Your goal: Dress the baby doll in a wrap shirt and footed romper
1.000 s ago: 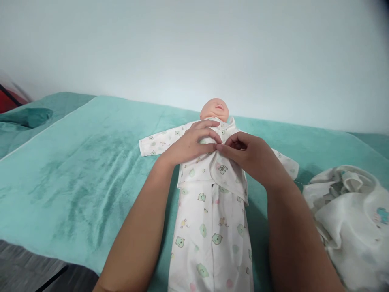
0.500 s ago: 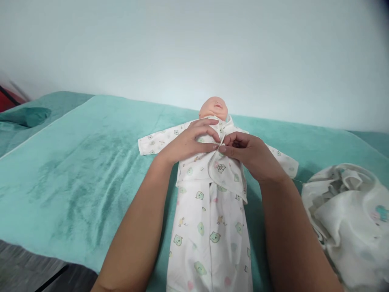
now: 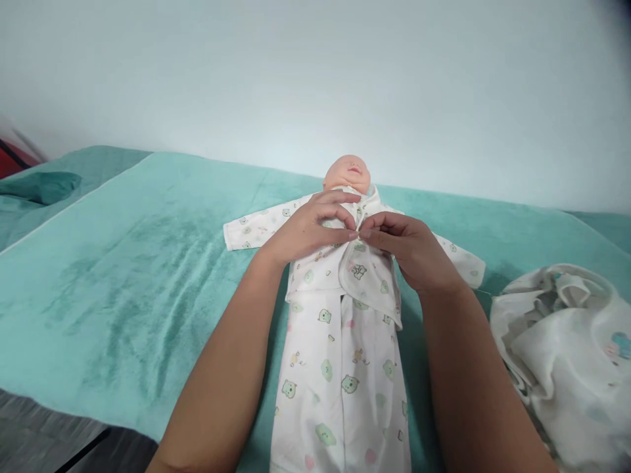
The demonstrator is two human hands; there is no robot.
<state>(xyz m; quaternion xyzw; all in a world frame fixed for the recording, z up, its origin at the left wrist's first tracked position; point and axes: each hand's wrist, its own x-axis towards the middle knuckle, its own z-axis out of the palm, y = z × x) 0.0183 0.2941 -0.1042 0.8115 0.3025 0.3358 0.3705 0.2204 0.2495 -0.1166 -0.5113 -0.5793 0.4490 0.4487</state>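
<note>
A baby doll (image 3: 348,173) lies on its back, dressed in a white printed baby jacket (image 3: 315,276) and matching trousers (image 3: 325,381). On the doll's chest, my left hand (image 3: 315,223) pinches the jacket's front edge between thumb and forefinger, its other fingers resting over the cloth. My right hand (image 3: 407,243) meets it from the other side, fingertips closed on the same front opening. Whatever fastener lies between the fingertips is hidden. Below my hands the jacket's front flaps hang loose, one rounded edge lying over the trousers.
A teal cover (image 3: 148,276) spreads beneath the doll. Right of my right forearm sits a heap of white cloth (image 3: 566,355). A pale wall (image 3: 315,79) rises behind. Grey floor (image 3: 49,427) shows at the lower left, and something red (image 3: 12,161) at the far left edge.
My right hand's fingertips have drawn in closer to my left thumb and forefinger at the jacket front. The doll and the cloth heap stay where they were.
</note>
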